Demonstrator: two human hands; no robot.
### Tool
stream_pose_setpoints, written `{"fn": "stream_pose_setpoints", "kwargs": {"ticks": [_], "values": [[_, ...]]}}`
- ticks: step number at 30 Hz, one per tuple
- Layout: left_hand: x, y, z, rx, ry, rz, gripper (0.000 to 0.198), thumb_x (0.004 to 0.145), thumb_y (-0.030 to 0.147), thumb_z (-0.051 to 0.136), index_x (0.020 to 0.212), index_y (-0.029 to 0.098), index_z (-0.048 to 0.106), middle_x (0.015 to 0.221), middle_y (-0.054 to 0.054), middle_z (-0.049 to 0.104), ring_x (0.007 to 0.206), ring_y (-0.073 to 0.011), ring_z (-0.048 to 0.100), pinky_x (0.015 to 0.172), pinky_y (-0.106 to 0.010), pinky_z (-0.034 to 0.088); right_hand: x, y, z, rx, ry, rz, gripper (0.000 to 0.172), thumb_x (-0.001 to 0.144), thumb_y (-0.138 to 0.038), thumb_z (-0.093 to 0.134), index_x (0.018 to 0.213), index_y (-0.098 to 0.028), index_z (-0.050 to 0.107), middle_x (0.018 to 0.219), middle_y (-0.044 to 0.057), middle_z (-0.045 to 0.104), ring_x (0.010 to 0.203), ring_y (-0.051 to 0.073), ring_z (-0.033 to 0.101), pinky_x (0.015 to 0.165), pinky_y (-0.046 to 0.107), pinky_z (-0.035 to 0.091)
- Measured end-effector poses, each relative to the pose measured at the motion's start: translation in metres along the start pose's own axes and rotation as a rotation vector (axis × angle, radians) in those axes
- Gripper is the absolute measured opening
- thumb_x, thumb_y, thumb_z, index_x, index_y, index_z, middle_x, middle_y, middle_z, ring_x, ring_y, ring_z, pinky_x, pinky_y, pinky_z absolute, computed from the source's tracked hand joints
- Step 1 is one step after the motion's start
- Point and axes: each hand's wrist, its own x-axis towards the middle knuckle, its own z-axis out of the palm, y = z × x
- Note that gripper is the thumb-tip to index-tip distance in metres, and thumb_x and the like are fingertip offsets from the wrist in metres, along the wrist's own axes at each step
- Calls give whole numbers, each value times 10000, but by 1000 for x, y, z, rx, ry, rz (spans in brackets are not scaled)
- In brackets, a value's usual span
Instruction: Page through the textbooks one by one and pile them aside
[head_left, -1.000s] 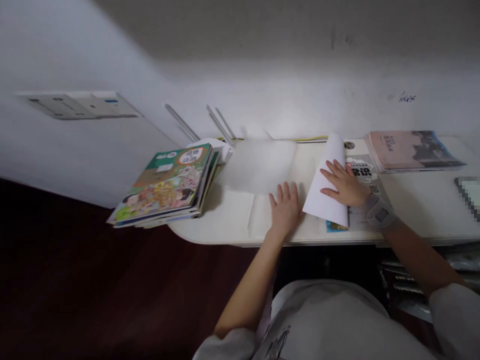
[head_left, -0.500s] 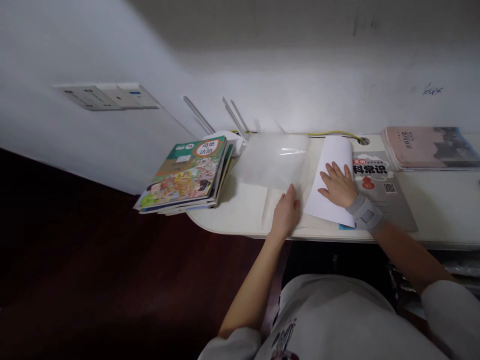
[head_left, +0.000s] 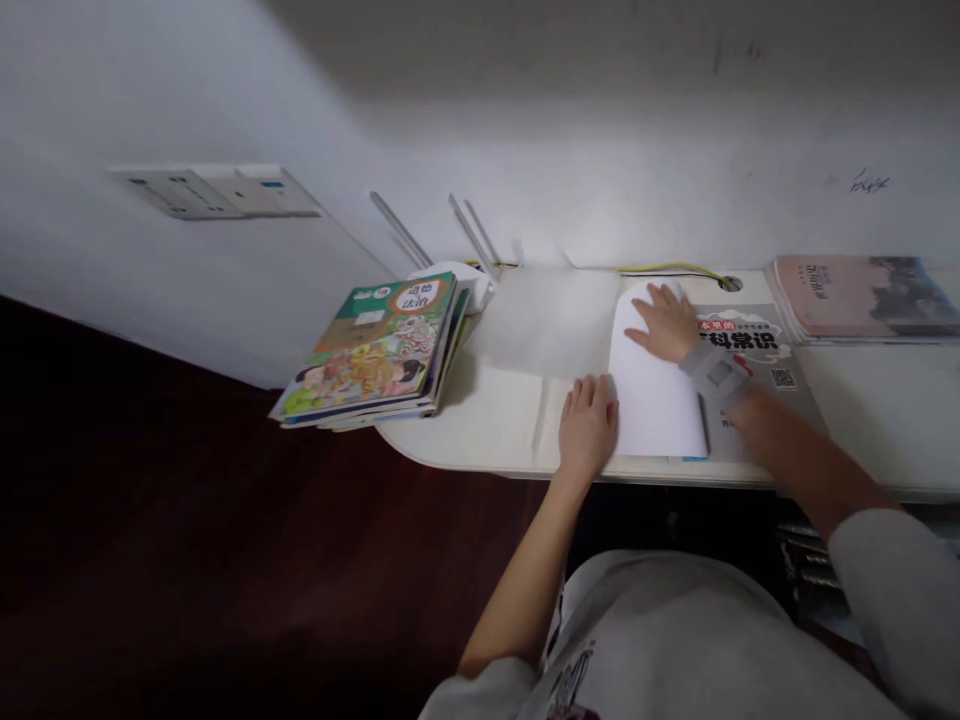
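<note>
A white sheet (head_left: 651,405) lies over the left part of a grey-covered book (head_left: 761,345) on the white desk (head_left: 487,425). My right hand (head_left: 664,322) is on the sheet's upper part, fingers spread, a grey band round its wrist. At the sheet's lower left edge rests my left hand (head_left: 589,425), fingers stretched out flat on the surface and holding nothing. Just beyond it, a translucent plastic sheet (head_left: 551,320) spreads to the left. A blue bit shows under the white sheet's bottom edge.
Several books in a stack (head_left: 367,350) stand at the desk's rounded left end, beside a white device with antennas (head_left: 472,235). Pink-covered books (head_left: 855,295) lie at the right. A yellow cable (head_left: 667,268) runs along the wall to a desk hole.
My right hand has moved up the white sheet, away from me. My left hand has shifted slightly right to its edge. The sheet now lies straighter, its left edge nearly upright in view.
</note>
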Motion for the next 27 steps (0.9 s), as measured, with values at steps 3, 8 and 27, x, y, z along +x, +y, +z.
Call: {"fn": "stream_pose_setpoints", "kwargs": {"ticks": [3,8,27], "values": [[-1,-1,0,-5,16,8,452,956,273,362,1361,88,440,1391,-193,483,1343,-295,386,1073,-459,355,39,25,-1,54,-78,173,743,802,-560,571,1405,-167,385,1509,199,271,1384,432,192,1026,648,254],[-1,1,-4,-34,-3,2,532,965,423,334,1373,96,432,1412,-184,461,1350,-317,368,1074,-473,349,51,35,8,41,-83,172,702,735,-560,629,1315,-197,475,1406,196,397,1298,396,330,952,599,365],[0,5,-4,-4,-57,-6,616,938,480,372,1431,111,352,1458,-184,398,1388,-336,289,1090,-491,311,41,41,19,-29,-90,132,627,687,-487,702,1176,-117,569,1327,195,408,1238,379,344,967,504,381]]}}
